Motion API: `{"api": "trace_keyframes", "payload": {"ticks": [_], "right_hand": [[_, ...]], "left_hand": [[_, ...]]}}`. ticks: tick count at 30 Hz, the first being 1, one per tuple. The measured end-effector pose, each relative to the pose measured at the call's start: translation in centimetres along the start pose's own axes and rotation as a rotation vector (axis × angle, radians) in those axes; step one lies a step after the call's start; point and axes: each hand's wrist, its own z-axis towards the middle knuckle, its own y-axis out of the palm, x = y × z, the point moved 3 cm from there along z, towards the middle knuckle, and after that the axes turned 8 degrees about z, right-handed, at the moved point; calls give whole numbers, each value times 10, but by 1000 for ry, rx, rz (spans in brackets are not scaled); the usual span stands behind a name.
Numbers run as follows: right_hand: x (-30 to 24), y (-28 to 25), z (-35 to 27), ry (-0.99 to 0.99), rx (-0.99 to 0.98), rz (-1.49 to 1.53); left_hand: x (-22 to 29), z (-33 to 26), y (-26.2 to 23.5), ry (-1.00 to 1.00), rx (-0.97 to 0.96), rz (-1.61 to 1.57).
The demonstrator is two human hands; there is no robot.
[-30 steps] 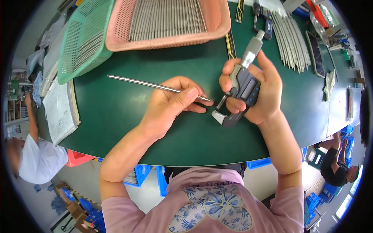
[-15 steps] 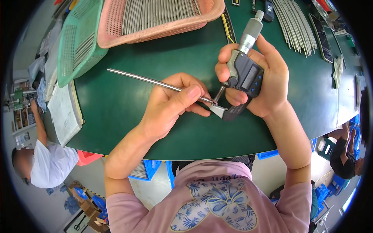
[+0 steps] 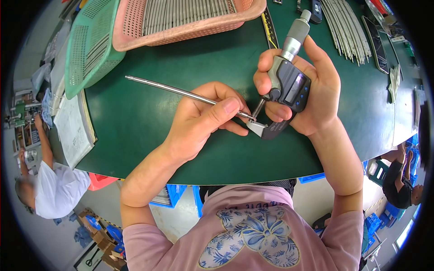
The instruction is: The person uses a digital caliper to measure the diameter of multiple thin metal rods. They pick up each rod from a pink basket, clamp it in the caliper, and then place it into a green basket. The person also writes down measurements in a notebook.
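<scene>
**Clerk:** Green bench mat [image 3: 149, 131], round-edged — first item. What sits on it?

**Checker:** Pink mesh basket [image 3: 190, 20] of thin metal rods at the far edge, a green mesh basket [image 3: 90, 45] tipped against its left side. Loose bundle of rods [image 3: 346, 29] far right. Open notebook [image 3: 72, 128] at the left rim.

**Clerk:** Left hand [image 3: 203, 122]?

**Checker:** Closed in a pinch on one slim metal rod [image 3: 181, 91], thumb on top, fingers under. Rod held above the mat, not resting on it.

**Clerk:** Axis of the rod?

**Checker:** Long axis runs from upper left down to lower right. Free end points out toward the green basket; the working end passes under the thumb and reaches the measuring gap, just right of the pinch.

**Clerk:** Right hand [image 3: 307, 99]?

**Checker:** Wrapped firmly around a digital micrometer [image 3: 289, 83] — grey body, small screen facing up, thimble pointing away toward the far edge. The frame's anvil end sits lowest, touching the rod tip.

**Clerk:** Which hand is nearer the contact point?

**Checker:** Both close; the left thumb tip lies just beside it, the right forefinger just above. Whether the spindle is already seated on the rod, I cannot tell.

**Clerk:** Others present?

**Checker:** A seated person in a white shirt [image 3: 54, 189] at lower left, another person [image 3: 404, 185] at lower right — both well apart.
</scene>
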Motion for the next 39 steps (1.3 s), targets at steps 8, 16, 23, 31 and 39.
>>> {"api": "trace_keyframes", "payload": {"ticks": [8,16,23,31,39], "right_hand": [[-1,-2,1,8,13,-84],[-1,-2,0,38,10,-61],[-1,-2,-1,27,-8,-43],[1,1,-1,23,-8,-32],[-1,0,-1,19,-3,-82]], "left_hand": [[-1,1,0,-25,-14,-12],[-2,-1,-3,-11,-26,-81],[1,-1,-1,-6,-41,-26],[-1,-2,-2,16,-41,-5],[0,-1,1,20,-40,-11]]}}
